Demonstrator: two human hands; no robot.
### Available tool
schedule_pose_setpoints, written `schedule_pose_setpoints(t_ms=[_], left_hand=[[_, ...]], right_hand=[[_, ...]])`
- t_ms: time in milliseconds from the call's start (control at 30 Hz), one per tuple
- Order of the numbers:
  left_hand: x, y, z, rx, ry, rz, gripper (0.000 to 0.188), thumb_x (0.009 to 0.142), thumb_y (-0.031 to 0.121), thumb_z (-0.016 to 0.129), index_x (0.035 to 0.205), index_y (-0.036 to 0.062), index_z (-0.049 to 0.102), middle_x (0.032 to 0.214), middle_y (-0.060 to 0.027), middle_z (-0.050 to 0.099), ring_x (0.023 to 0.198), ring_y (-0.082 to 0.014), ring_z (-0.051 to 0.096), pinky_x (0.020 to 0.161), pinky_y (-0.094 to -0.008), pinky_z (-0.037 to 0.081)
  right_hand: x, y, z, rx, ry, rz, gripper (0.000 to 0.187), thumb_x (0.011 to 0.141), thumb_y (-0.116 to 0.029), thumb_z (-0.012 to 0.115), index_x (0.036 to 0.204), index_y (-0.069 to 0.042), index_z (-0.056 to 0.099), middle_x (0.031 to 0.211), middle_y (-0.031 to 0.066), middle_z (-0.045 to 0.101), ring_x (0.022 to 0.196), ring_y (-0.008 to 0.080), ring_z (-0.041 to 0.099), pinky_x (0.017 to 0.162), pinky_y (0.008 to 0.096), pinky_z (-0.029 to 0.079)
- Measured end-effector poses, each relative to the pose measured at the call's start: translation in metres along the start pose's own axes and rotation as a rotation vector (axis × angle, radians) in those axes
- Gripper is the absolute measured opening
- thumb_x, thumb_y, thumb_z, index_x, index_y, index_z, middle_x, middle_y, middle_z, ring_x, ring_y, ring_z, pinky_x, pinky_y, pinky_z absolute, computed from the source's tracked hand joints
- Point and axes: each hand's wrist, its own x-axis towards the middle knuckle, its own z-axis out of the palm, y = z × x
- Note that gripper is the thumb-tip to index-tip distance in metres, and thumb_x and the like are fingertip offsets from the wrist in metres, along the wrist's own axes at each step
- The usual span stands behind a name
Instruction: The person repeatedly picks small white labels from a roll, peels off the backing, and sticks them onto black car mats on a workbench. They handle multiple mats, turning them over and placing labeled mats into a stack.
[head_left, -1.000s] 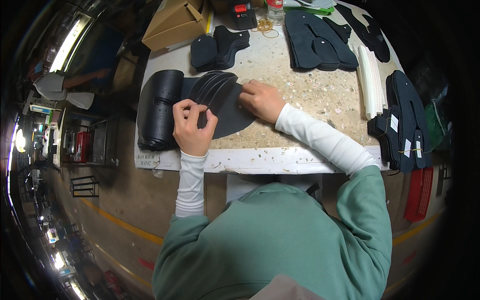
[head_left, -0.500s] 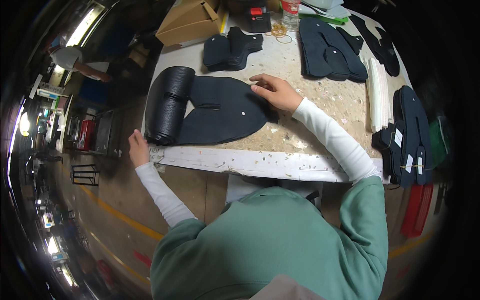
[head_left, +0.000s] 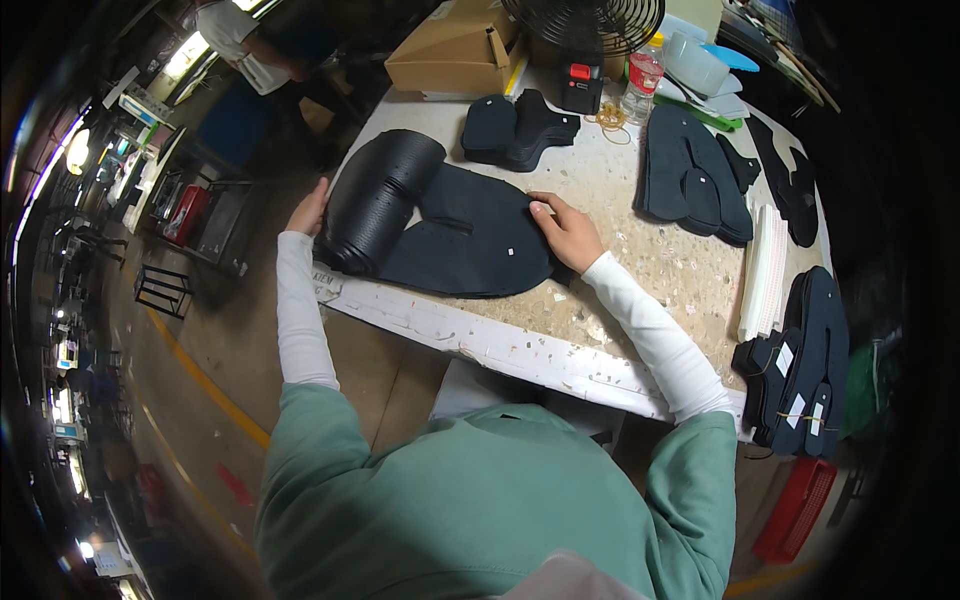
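Observation:
A stack of black leather-like cut pieces (head_left: 485,240) lies on the table before me, with a slot and a rounded right end. Its left part is bent over into a thick, pebbled black roll (head_left: 385,195). My left hand (head_left: 310,208) is at the roll's outer left side, fingers stretched upward; part of it is hidden behind the roll. At the stack's rounded right edge, my right hand (head_left: 568,235) touches the pieces with its fingers extended and thumb apart. A small white tag (head_left: 511,252) sits on the top piece.
Smaller black pieces (head_left: 520,132) lie behind the stack. More black pieces (head_left: 690,180), a white strip bundle (head_left: 762,275) and banded pieces (head_left: 800,370) are at right. A cardboard box (head_left: 450,55), bottle (head_left: 642,80) and fan (head_left: 590,20) stand at the back. Another person (head_left: 240,45) is far left.
My left hand has moved forward from the table's near left corner to the roll's left side. My right hand has come against the stack's right edge. The whole view has shifted.

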Motion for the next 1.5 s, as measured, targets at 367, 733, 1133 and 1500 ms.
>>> schedule_pose_setpoints(t_ms=[367, 733, 1133, 1500], left_hand=[[-0.144, 0.079, 0.16, 0.185, 0.481, 0.935, 0.034, 0.092, 0.028, 0.063, 0.113, 0.0027, 0.053, 0.09, -0.0156, 0.069, 0.087, -0.0277, 0.068, 0.082, -0.0346, 0.049], [-0.179, 0.101, 0.117, 0.83, 0.631, 1.032, 0.027, 0.086, 0.028, 0.067, 0.106, 0.01, 0.064, 0.099, -0.0081, 0.066, 0.093, -0.0277, 0.064, 0.086, -0.0407, 0.043], [0.016, 0.15, 0.118, 0.875, -0.135, 0.849, 0.039, 0.097, 0.039, 0.051, 0.105, 0.0048, 0.067, 0.107, -0.012, 0.068, 0.101, -0.0259, 0.064, 0.092, -0.0323, 0.045], [0.019, 0.13, 0.135, 1.142, -0.384, 0.543, 0.085, 0.079, 0.078, 0.05, 0.117, 0.0039, 0.067, 0.12, -0.0233, 0.063, 0.114, -0.0371, 0.057, 0.101, -0.0377, 0.041]], right_hand=[[0.008, 0.028, 0.006, 0.297, -0.034, 0.025, 0.05, 0.103, -0.043, 0.03, 0.126, -0.008, 0.057, 0.118, 0.0174, 0.064, 0.112, 0.0322, 0.06, 0.098, 0.0347, 0.043], [0.008, 0.025, 0.002, 0.421, -0.091, 0.087, 0.057, 0.104, -0.045, 0.024, 0.127, -0.005, 0.057, 0.13, 0.0168, 0.057, 0.124, 0.029, 0.052, 0.106, 0.0328, 0.035], [-0.013, 0.0, -0.008, 0.125, -0.02, -0.031, 0.059, 0.103, -0.05, 0.019, 0.131, -0.011, 0.053, 0.119, 0.0208, 0.062, 0.111, 0.0389, 0.058, 0.097, 0.0378, 0.042], [-0.021, 0.0, -0.016, 0.213, -0.045, 0.014, 0.063, 0.102, -0.056, 0.021, 0.136, -0.013, 0.051, 0.067, -0.0017, 0.042, 0.06, 0.0095, 0.045, 0.057, 0.0237, 0.041]])
